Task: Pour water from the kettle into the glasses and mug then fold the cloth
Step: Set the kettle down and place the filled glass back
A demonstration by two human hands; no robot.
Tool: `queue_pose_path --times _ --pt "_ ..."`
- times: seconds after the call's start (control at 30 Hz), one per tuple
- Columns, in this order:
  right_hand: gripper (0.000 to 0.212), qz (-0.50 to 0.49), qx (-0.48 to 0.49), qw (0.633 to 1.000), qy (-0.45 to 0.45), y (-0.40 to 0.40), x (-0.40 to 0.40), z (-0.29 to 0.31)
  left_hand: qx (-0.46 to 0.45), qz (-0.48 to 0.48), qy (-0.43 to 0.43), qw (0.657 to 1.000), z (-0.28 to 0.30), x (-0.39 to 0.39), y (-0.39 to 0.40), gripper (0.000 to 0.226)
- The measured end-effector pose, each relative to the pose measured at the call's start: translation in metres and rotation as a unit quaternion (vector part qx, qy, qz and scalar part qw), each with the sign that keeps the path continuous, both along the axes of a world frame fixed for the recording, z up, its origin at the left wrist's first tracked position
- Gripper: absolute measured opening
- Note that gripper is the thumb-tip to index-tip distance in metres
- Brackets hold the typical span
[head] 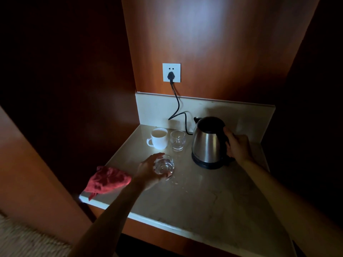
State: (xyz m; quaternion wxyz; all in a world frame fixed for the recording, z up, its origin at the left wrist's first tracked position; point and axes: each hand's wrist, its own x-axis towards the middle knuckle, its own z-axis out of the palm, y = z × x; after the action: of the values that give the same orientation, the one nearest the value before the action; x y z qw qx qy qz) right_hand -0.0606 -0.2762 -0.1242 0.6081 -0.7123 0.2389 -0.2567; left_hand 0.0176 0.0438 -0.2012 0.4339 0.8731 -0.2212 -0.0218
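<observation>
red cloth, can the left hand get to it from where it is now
Probably yes. The left hand is wrapped around the near glass, and the red cloth lies just beside its wrist at the counter edge, nothing between them. It must let go of the glass first.

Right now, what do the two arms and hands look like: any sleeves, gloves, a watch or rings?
Both arms are bare as far up as the view shows: no sleeves or cuffs in view. The left hand and right hand wear no gloves. No watch, band or ring shows on either wrist or on the fingers in view, though the light is dim and some fingers are hidden.
</observation>
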Motion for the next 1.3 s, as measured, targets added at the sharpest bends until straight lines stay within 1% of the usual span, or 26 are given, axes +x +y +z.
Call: queue_pose_path --times 0.2,0.3,0.5,0.67,0.8,0.93,1.03,1.2,1.3 --pt "0.065 -0.001 0.011 1.000 0.012 -0.013 0.009 0.015 0.007 -0.002 -0.003 1.000 0.001 0.000 0.000 0.098" --pt "0.063 -0.004 0.025 0.999 0.022 -0.019 0.009 0.010 0.015 -0.003 -0.008 1.000 0.003 -0.001 0.000 0.098" --pt "0.061 -0.019 0.036 0.999 0.006 -0.014 0.007 0.001 0.022 0.004 0.001 1.000 0.002 -0.002 0.001 0.098" --pt "0.060 -0.028 0.039 0.999 0.010 -0.013 0.008 0.002 0.050 0.017 -0.029 0.998 0.010 -0.001 -0.008 0.091" --pt "0.061 -0.031 0.036 0.999 0.012 -0.013 0.008 0.003 0.069 0.046 -0.045 0.995 0.025 0.009 -0.007 0.086" --pt "0.061 -0.029 0.041 0.999 0.012 -0.013 0.010 0.001 0.053 0.087 -0.056 0.993 0.046 0.032 0.010 0.079" --pt "0.060 -0.032 0.028 0.999 0.012 -0.014 0.009 0.001 0.088 0.106 -0.054 0.989 0.062 0.057 0.024 0.073" --pt "0.057 -0.030 0.029 0.999 0.007 -0.017 0.011 -0.005 0.126 0.153 -0.027 0.980 0.066 0.095 0.046 0.078" --pt "0.053 -0.020 0.021 1.000 0.004 -0.016 0.012 -0.005 0.121 0.180 -0.026 0.976 0.060 0.110 0.054 0.079"
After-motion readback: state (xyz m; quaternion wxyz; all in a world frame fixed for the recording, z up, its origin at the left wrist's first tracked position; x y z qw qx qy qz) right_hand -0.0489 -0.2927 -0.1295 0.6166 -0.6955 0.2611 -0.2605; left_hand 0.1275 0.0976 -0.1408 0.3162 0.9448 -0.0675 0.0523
